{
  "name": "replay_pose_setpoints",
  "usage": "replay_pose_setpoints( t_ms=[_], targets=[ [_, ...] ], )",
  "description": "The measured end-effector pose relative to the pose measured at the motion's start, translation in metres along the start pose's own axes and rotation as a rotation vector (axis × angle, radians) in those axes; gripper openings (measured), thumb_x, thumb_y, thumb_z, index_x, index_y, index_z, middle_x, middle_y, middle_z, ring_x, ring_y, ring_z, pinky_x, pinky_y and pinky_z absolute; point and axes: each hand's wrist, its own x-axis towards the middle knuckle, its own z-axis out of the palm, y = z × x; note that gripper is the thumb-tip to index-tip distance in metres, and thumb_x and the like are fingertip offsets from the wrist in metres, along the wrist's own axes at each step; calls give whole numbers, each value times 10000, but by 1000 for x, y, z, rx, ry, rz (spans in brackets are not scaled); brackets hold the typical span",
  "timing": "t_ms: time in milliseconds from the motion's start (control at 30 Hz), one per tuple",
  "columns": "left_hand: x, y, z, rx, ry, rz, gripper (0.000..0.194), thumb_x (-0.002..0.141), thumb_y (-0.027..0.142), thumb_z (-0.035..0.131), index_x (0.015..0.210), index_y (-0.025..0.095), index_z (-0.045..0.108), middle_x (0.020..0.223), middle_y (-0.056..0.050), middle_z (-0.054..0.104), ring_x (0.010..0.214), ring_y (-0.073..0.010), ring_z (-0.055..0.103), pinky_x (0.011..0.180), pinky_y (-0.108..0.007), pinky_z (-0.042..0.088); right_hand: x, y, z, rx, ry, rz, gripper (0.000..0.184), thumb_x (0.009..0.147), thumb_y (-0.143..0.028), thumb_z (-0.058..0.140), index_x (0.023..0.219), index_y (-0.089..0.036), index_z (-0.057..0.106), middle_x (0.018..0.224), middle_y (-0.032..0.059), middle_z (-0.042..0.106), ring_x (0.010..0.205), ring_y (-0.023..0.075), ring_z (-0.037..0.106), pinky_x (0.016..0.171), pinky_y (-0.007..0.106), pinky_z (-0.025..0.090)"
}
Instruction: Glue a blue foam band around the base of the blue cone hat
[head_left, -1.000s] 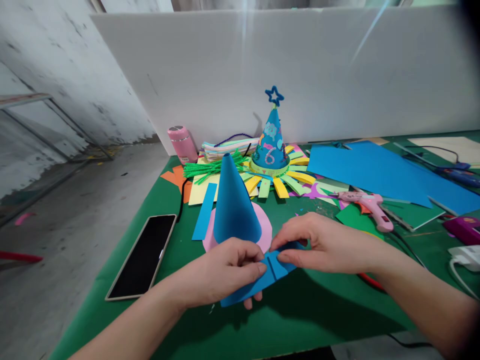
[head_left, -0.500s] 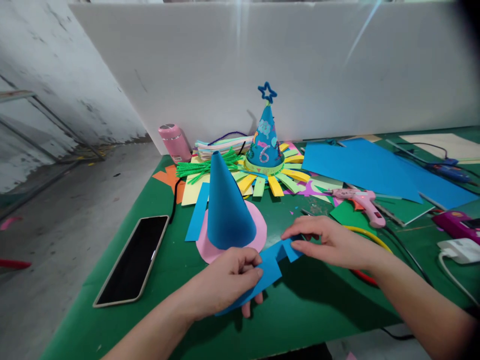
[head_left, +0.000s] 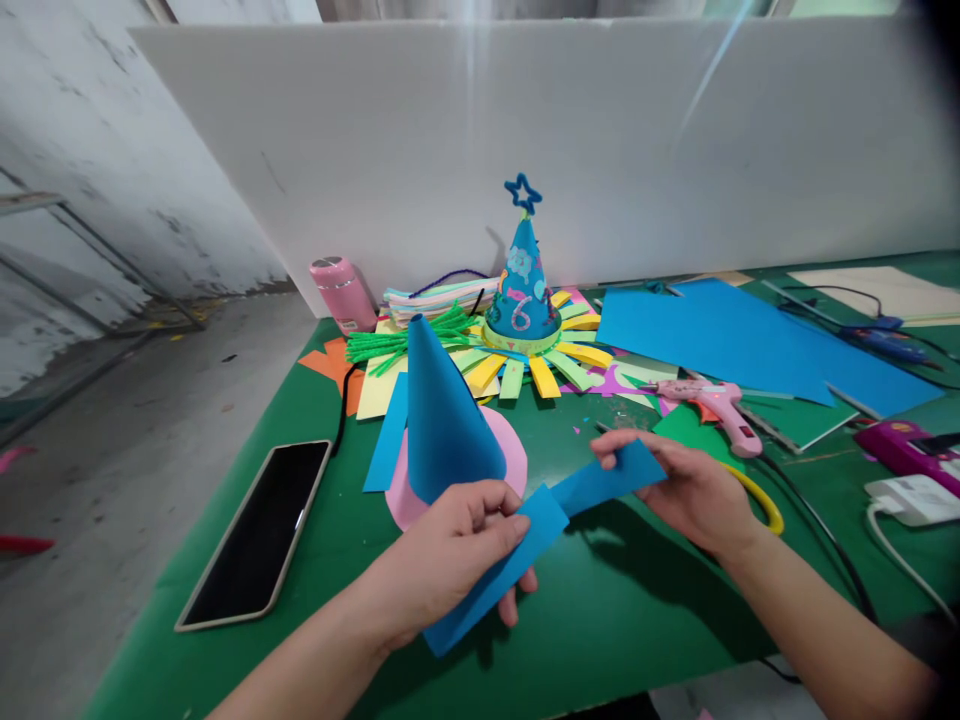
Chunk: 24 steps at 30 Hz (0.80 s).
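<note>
My left hand (head_left: 457, 545) grips a wide blue paper strip (head_left: 540, 530) between thumb and fingers, low over the table. From its far end a narrower blue length reaches up to my right hand (head_left: 694, 490). My right fingers hold that end, which lies across the palm; the thumb is partly hidden. Whether this is one folded strip or two pieces, I cannot tell. Just beyond my left hand, a plain blue paper cone (head_left: 450, 420) stands upright on a pink paper disc (head_left: 514, 445). Another blue strip (head_left: 386, 440) lies left of the cone.
A decorated party hat (head_left: 523, 290) with a star on top stands farther back. Green pipe cleaners (head_left: 375, 345) and a pink bottle (head_left: 343, 295) are behind the cone. At left lies a phone (head_left: 259, 535). On the right are a pink glue gun (head_left: 720, 405), blue sheets (head_left: 712, 335) and cables.
My right hand has turned and moved slightly right, its palm now more visible. The blue strip's far part, bent before, is now stretched out longer between my hands.
</note>
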Motion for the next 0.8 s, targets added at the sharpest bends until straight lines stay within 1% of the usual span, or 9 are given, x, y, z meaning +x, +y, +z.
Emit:
replay_pose_setpoints(
  t_ms=[100, 200, 267, 400, 500, 567, 633, 733, 800],
  targets=[
    [-1, 1, 6, -78, 33, 28, 247, 797, 407, 485, 746, 172, 429, 636, 0, 620, 460, -99, 571, 477, -204, 394, 1, 5, 1, 41, 16, -22, 595, 718, -658, 405, 1115, -250, 579, 987, 60, 577, 966, 240, 492, 784, 324, 415],
    [-1, 0, 13, -114, 51, 24, 242, 787, 400, 501, 746, 168, 443, 662, -4, 616, 513, -118, 589, 522, -230, 414, 1, 13, 6, -69, 135, 17, 473, 733, -502, 553, 1148, -275, 543, 1024, 42, 578, 960, 215, 493, 771, 302, 418],
    [-1, 0, 15, -108, 72, 27, 238, 770, 397, 525, 741, 170, 463, 689, -1, 600, 589, -139, 599, 559, -248, 426, 0, 15, 12, -87, 202, 76, 369, 794, -422, 519, 1120, -258, 568, 1063, 50, 585, 954, 203, 504, 779, 305, 422],
    [-2, 1, 14, 21, 185, 160, 176, 746, 342, 573, 726, 173, 527, 1013, -42, 563, 954, -182, 533, 780, -267, 406, -3, 10, 26, 87, 171, 178, 320, 810, -407, 507, 1041, -219, 624, 981, 56, 619, 713, 137, 543, 634, 260, 453],
    [0, 1, 12, -65, 140, 151, 184, 729, 340, 594, 699, 167, 539, 1216, -46, 472, 958, -184, 538, 777, -270, 416, -4, 8, 37, 208, 122, 237, 310, 762, -362, 591, 1031, -212, 624, 834, 28, 623, 638, 111, 533, 613, 251, 454],
    [5, -2, 13, -196, 57, 82, 221, 706, 362, 616, 703, 160, 527, 1100, -63, 562, 764, -154, 591, 652, -262, 439, -2, 12, 44, 211, 101, 255, 323, 744, -358, 615, 1027, -203, 623, 742, 8, 606, 641, 114, 538, 634, 264, 455],
    [11, -7, 15, -262, 38, 29, 255, 680, 375, 640, 709, 152, 520, 860, -53, 648, 628, -127, 579, 580, -239, 418, 0, 18, 51, 176, 101, 259, 327, 734, -377, 618, 1007, -199, 629, 686, -8, 585, 610, 112, 528, 627, 276, 455],
    [23, -17, 17, -282, 132, -1, 282, 653, 391, 658, 689, 145, 526, 642, -19, 643, 566, -117, 560, 546, -220, 392, 3, 24, 49, 117, 116, 260, 345, 731, -409, 607, 1015, -215, 618, 756, 2, 602, 659, 135, 543, 657, 306, 457],
    [30, -24, 18, -316, 188, 3, 292, 635, 396, 669, 662, 149, 514, 608, -7, 631, 555, -120, 566, 531, -219, 387, 4, 22, 33, -37, 167, 219, 366, 759, -431, 558, 1071, -240, 577, 917, 32, 611, 807, 177, 557, 728, 335, 449]
  ],
)
